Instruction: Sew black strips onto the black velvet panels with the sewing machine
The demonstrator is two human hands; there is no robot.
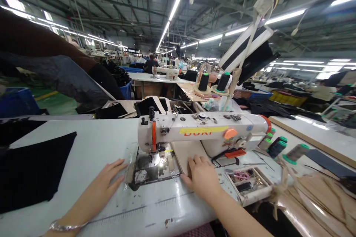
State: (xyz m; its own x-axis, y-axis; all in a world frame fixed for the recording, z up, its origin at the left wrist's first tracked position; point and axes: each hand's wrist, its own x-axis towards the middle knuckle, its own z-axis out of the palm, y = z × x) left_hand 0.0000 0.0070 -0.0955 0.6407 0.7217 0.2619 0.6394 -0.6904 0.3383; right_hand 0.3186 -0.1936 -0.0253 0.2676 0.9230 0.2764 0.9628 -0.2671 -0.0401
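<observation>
A white sewing machine [172, 135] with orange trim stands in front of me. My right hand [201, 177] lies on a pale beige panel [190, 153] under the machine's arm, right of the needle area; its fingers are bent over the panel, and I see no grip around it. My left hand [107, 181] rests on the white tabletop with its fingers stretched toward the metal needle plate [155, 172], holding nothing. Beyond the left hand lies a black fabric piece [36, 174].
Right of the machine is a small tray [250, 185] of metal bits, with several thread spools [296, 152] beyond it. Black and beige pieces [151, 105] are piled behind the machine. A person's sleeved arm [55, 52] reaches in at upper left. A thread stand [246, 50] rises behind.
</observation>
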